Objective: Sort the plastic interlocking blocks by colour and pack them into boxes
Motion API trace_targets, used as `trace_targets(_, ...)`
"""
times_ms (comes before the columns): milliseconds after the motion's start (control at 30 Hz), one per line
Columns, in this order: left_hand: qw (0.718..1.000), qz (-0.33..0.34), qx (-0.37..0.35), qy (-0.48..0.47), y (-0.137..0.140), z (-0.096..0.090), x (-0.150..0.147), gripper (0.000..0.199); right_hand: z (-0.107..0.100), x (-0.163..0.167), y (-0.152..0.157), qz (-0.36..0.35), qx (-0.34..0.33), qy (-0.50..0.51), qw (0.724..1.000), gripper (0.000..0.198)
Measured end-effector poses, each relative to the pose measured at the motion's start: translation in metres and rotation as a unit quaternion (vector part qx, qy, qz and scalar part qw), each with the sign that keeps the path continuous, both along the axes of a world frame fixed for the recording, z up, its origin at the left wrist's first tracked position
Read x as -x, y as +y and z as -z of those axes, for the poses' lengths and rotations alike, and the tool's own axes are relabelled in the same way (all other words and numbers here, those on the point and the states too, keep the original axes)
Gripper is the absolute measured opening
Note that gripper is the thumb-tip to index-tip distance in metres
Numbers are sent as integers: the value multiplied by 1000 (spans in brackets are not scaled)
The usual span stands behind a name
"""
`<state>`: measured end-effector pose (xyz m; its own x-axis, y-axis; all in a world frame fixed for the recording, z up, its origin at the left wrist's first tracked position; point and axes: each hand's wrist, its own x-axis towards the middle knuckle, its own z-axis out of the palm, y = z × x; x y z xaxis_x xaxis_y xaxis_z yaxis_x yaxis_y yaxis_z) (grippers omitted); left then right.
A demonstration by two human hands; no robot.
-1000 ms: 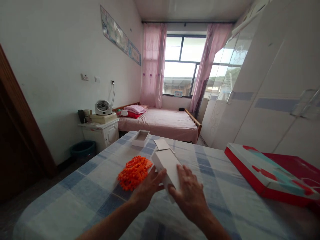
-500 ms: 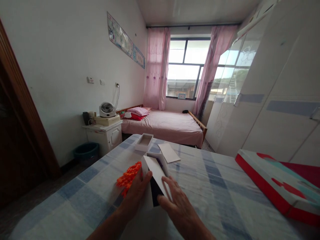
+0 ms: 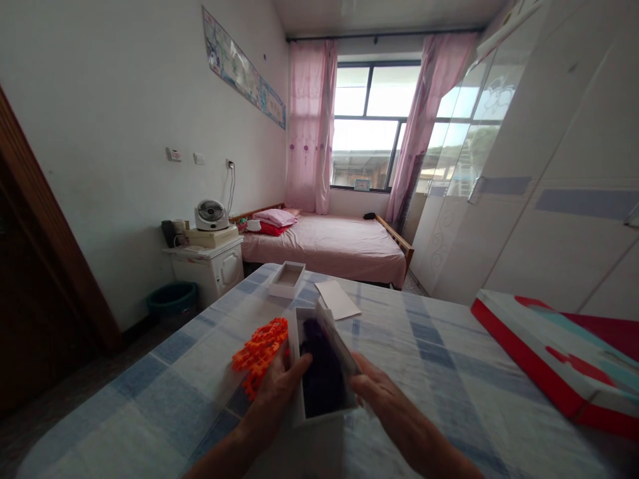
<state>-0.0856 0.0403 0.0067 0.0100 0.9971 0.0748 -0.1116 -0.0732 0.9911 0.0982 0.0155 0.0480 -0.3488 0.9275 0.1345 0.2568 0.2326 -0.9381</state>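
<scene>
A small white cardboard box [image 3: 325, 418] is tilted in front of me, its top uncovered. Dark purple, nearly black contents [image 3: 322, 376] fill the inside; what they are I cannot make out. My left hand [image 3: 282, 382] grips the box's left wall, thumb over the rim. A thin white panel [image 3: 341, 340], blurred, stands tipped up along the box's right side, and my right hand [image 3: 373, 384] pinches its edge. Just left of the box lies a bright orange bundle of knobbly plastic pieces [image 3: 259, 352], partly behind my left hand.
On the checked tablecloth [image 3: 389, 372], a white open box lid or tray [image 3: 287, 281] and a flat white card [image 3: 338, 299] lie beyond the box. A large red and white box [image 3: 554, 359] occupies the table's right side. A bed [image 3: 329, 246] stands past the far edge.
My right hand has moved right, swinging the white panel off the box top, so the dark contents now show. My left hand still holds the box.
</scene>
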Motion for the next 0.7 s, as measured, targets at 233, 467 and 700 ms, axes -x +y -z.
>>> trace_targets(233, 995, -23, 37, -93, 4, -5, 14, 45, -9, -28, 23, 144, 43, 132, 980, 41)
trace_targets(467, 986, -45, 68, -143, 14, -22, 36, 47, 22, -48, 93, 155, 116, 233, 953, 36)
trace_targets(700, 988, -84, 66, -111, 21, -37, 76, 47, 55, -44, 161, 249, 78, 83, 962, 41)
